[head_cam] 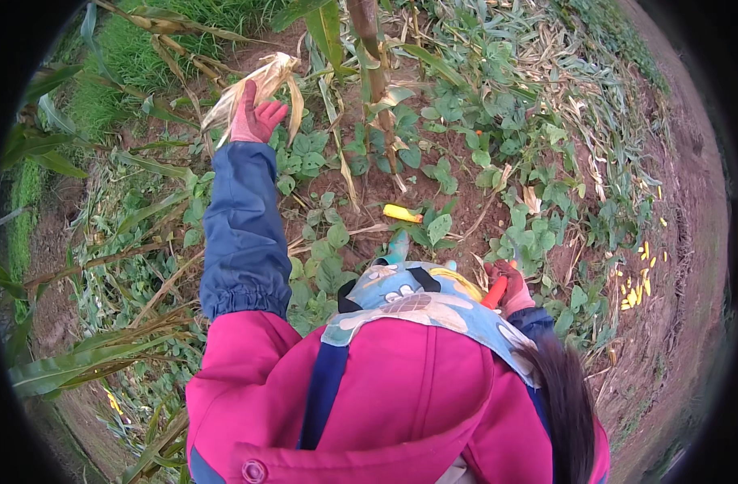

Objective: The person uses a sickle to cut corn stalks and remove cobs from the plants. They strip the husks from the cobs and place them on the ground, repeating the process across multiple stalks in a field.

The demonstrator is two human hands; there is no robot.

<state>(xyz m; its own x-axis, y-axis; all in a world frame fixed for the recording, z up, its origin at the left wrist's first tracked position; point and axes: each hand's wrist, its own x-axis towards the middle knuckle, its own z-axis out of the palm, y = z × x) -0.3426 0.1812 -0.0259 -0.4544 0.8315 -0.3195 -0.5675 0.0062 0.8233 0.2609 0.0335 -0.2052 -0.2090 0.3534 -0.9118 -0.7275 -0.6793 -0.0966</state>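
My left hand point(257, 116), in a reddish glove, reaches forward at the upper left with its fingers spread and palm showing. Dry corn husks point(269, 75) lie against and behind it; its thumb crosses in front of them. By my right hip, my right hand point(509, 284), also gloved, is closed around a tool with a red handle point(495, 293); the tool's far end is hard to make out. A yellow ear of corn point(402, 213) lies on the soil ahead of my feet. A patterned apron point(417, 296) covers my front.
A standing corn stalk point(378, 85) rises straight ahead. More corn plants point(60, 369) lean in from the left. Low leafy plants point(329, 266) cover much of the soil. Cut stalks and leaves point(562, 66) lie at the upper right, and several yellow ears point(635, 293) lie farther right.
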